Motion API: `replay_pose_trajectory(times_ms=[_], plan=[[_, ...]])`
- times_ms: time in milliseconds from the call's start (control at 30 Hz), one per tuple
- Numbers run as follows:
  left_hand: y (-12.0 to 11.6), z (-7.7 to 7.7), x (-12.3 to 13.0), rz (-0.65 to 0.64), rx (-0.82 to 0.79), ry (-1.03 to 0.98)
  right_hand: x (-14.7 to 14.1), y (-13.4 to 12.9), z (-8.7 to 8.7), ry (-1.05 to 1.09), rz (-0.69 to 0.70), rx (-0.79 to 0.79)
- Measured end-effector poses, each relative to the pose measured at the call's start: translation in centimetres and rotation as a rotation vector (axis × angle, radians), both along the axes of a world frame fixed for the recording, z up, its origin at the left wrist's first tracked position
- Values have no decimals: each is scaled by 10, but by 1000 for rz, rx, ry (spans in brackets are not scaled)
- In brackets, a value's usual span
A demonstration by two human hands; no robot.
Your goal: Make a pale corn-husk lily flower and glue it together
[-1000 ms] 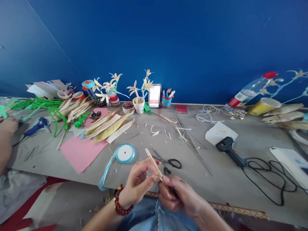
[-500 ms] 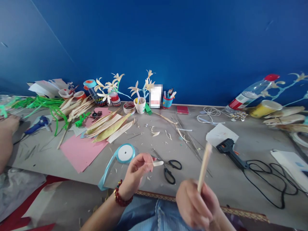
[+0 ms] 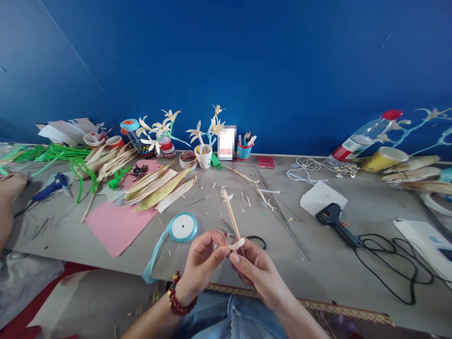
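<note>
My left hand (image 3: 208,256), with a red bead bracelet at the wrist, pinches a small pale strip (image 3: 237,244) between thumb and fingers. Its free end lies across the lower part of a thin, pale wooden-looking stick (image 3: 231,214). My right hand (image 3: 252,263) is closed around the stick's lower end, and the stick leans up and to the left. Both hands are close together above the table's front edge. Partly hidden behind them are black-handled scissors (image 3: 258,242). A roll of light blue ribbon (image 3: 183,227) lies left of my hands.
Dried husks (image 3: 155,188) and pink paper (image 3: 116,226) lie to the left. A black glue gun (image 3: 339,225) with a coiled cord is at right. Thin wires (image 3: 282,209) lie behind my hands. Husk flowers in a cup (image 3: 204,157) stand near the wall. Another person's hand (image 3: 12,186) is far left.
My right hand has moved left with the stick, next to my left hand. The stick now leans left, and the strip meets it. The view has shifted slightly.
</note>
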State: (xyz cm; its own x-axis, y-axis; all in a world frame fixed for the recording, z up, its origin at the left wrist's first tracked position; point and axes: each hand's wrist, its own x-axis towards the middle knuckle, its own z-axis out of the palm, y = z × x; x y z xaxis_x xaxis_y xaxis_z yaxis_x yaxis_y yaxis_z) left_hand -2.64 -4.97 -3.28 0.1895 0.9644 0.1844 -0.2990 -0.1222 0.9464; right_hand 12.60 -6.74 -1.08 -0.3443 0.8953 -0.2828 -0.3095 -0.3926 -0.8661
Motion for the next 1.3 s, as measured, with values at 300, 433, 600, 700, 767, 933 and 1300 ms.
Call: replay_pose_trajectory(times_ms=[300,433,600,700,767,933,1300], plan=[[1,8,-3,9,87,163,-1,2,-1,-73,78,34],[3,2,-3,-36,-5,60,16,-1,-9,325,233,-160],[9,0,-7,10,-204,-69,52,2,-6,593,53,-33],[12,3,-6,21,-240,-52,54,12,9,247,-112,-47],[14,7,-5,21,-237,-31,44,19,16,111,-72,-55],[19,19,-3,-28,-206,-1,17,33,19,175,-59,-94],[43,17,-28,120,-139,276,34,106,-10,-175,-236,-2]])
